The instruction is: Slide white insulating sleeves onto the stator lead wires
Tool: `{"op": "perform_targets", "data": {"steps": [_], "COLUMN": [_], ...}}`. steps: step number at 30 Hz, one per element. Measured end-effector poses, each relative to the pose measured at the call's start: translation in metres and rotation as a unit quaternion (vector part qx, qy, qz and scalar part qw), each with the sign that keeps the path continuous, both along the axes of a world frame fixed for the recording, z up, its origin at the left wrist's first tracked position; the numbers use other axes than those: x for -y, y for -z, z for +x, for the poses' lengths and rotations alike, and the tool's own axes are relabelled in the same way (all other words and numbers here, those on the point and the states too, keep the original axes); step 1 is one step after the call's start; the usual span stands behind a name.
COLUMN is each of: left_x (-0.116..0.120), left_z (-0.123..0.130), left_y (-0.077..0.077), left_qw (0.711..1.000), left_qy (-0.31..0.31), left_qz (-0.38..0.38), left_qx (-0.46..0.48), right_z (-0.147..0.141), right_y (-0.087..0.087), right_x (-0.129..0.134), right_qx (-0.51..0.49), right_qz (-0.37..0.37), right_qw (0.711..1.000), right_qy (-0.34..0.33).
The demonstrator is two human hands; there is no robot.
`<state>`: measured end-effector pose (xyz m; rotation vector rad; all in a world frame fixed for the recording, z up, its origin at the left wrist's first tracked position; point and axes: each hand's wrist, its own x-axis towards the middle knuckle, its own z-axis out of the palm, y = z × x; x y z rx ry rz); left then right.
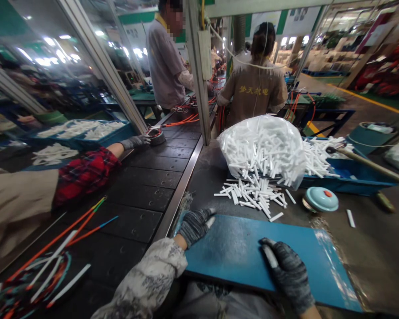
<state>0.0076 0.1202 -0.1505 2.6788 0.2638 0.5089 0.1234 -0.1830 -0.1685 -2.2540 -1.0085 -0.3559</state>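
My left hand (196,227), in a grey striped knit glove with pale fingertips, rests at the left end of a blue board (239,248). Its fingers reach out to the right and hold nothing. My right hand (288,274), gloved alike, lies over the board's near middle, fingers loosely extended and nothing visible in them. Just beyond the board is a loose pile of short white tubes (257,195). Behind them a clear plastic bag (262,144) bulges with more tubes. A round light-blue container with an orange spot (321,199) stands at the board's far right.
A slatted conveyor (142,186) runs along my left, carrying orange wires with white sleeves (49,270). Across it a co-worker's gloved hand (135,141) touches a ring-shaped part (157,136). A metal post (199,84) stands ahead; two people work beyond. A blue tray (359,179) sits right.
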Motion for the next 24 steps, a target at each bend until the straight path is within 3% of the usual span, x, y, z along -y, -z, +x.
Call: {"op": "perform_targets", "data": {"steps": [24], "left_x": [0.0003], "left_z": [-0.0009], "left_y": [0.0008], "left_qw": [1.0], "left_qy": [0.001], "left_qz": [-0.021], "left_qx": [0.0], "right_z": [-0.0006], "right_y": [-0.0005], "right_x": [0.0001], "right_qx": [-0.018], "right_qz": [0.002], "right_qw": [1.0], "right_qy": [-0.002]}}
